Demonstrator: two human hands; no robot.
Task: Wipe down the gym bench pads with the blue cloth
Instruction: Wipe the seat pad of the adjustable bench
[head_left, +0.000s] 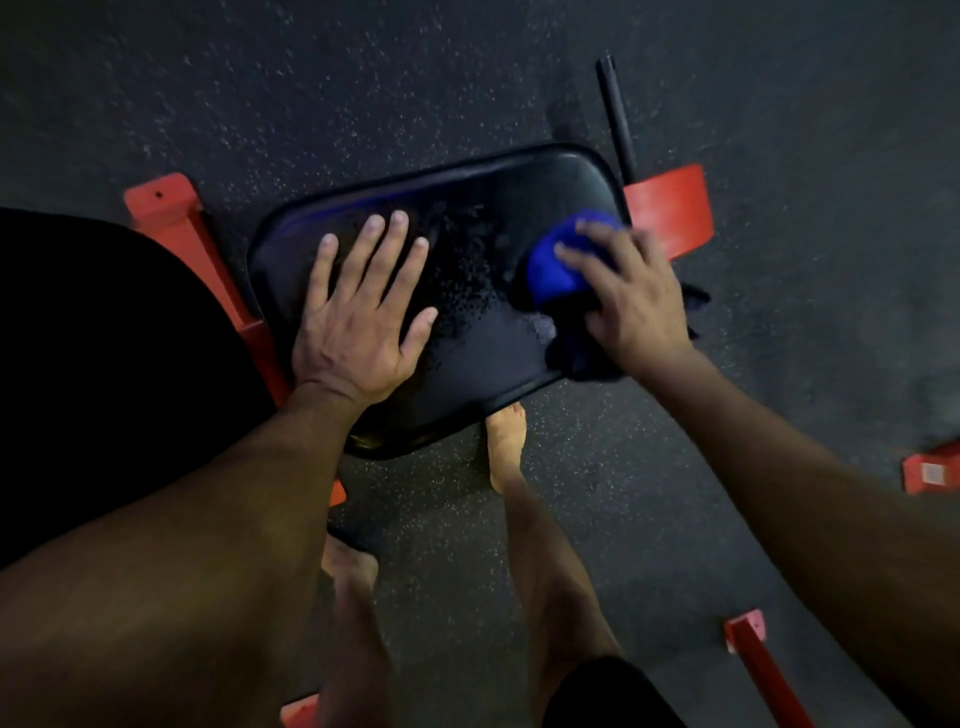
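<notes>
Gripping the bunched blue cloth (558, 270) with curled fingers, the right hand (631, 296) presses it onto the black bench pad (467, 332) toward three o'clock, while the left hand (363, 312) lies flat, fingers spread, at nine o'clock above the red frame (670, 208).

Both forearms are bare with no sleeves showing, the left hand (358, 317) and right hand (631, 291) wear no gloves, black shorts (602, 696) cover the thigh at lower centre, and both feet are bare.
</notes>
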